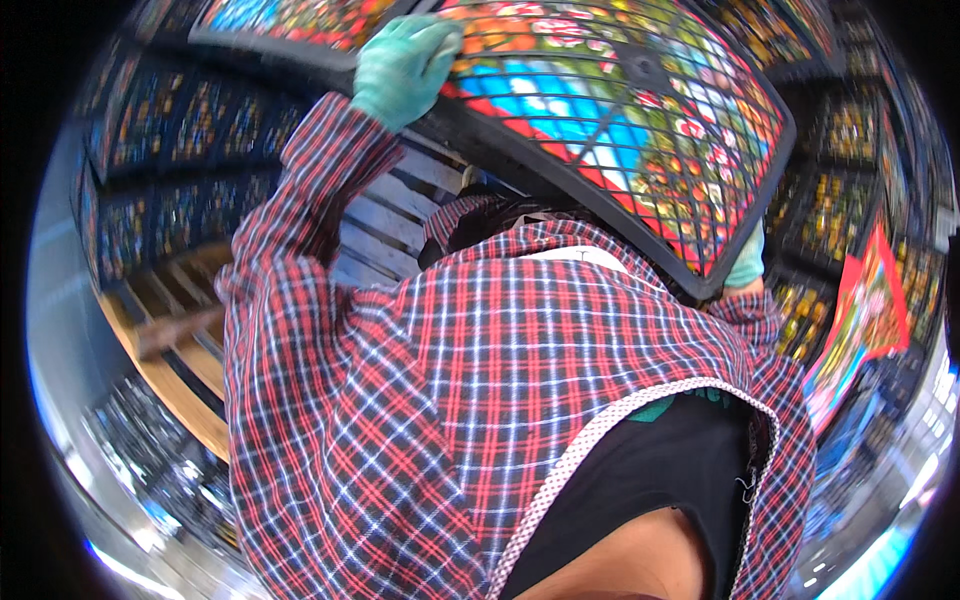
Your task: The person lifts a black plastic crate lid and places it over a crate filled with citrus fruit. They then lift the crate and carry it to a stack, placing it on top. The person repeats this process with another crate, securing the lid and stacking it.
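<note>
A black plastic mesh crate is held tilted in front of my chest, with a colourful printed sheet showing through its grid. My left hand, in a green knit glove, grips the crate's rim at the upper left. At the crate's lower right corner is my right hand, also gloved in green and partly hidden behind the crate; its visible part presses close to the side. What the crate holds beneath the printed sheet cannot be told.
Stacked dark crates stand at the left, and more crates rise at the right. A wooden pallet lies at the lower left. Slats show below the held crate. A red-edged printed sheet hangs at the right.
</note>
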`<control>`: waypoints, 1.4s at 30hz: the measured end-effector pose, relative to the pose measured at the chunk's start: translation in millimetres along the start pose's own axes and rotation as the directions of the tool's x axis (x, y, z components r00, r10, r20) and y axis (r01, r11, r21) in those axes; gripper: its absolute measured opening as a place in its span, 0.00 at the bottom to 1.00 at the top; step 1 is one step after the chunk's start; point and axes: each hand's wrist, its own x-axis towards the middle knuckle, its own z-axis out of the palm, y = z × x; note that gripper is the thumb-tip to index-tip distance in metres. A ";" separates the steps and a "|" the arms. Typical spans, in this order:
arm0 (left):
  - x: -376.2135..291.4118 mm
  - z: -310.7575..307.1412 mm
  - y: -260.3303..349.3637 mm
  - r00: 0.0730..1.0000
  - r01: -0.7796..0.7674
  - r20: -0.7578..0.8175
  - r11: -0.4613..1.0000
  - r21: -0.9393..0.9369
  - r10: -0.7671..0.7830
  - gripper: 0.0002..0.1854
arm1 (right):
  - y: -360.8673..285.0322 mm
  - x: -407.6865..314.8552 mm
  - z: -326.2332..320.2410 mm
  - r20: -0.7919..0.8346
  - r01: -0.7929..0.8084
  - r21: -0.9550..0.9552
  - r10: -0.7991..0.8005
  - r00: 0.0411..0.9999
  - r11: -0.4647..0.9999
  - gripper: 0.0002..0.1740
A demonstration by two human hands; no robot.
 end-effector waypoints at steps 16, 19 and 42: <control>319.2 172.7 107.8 0.865 -0.235 0.381 0.934 -0.270 0.328 0.18 | -32.9 -14.8 -68.5 -0.152 0.055 0.094 -0.040 0.988 0.994 0.31; 372.2 233.8 114.1 0.788 -0.401 0.367 0.864 -0.306 0.495 0.25 | -17.0 -17.8 -75.4 -0.189 0.258 -0.322 -0.329 0.925 0.911 0.31; 440.4 250.1 258.2 0.679 -0.227 0.734 0.953 0.198 0.010 0.39 | -91.0 -20.5 -88.5 -0.368 0.022 -0.394 -0.179 0.912 0.919 0.31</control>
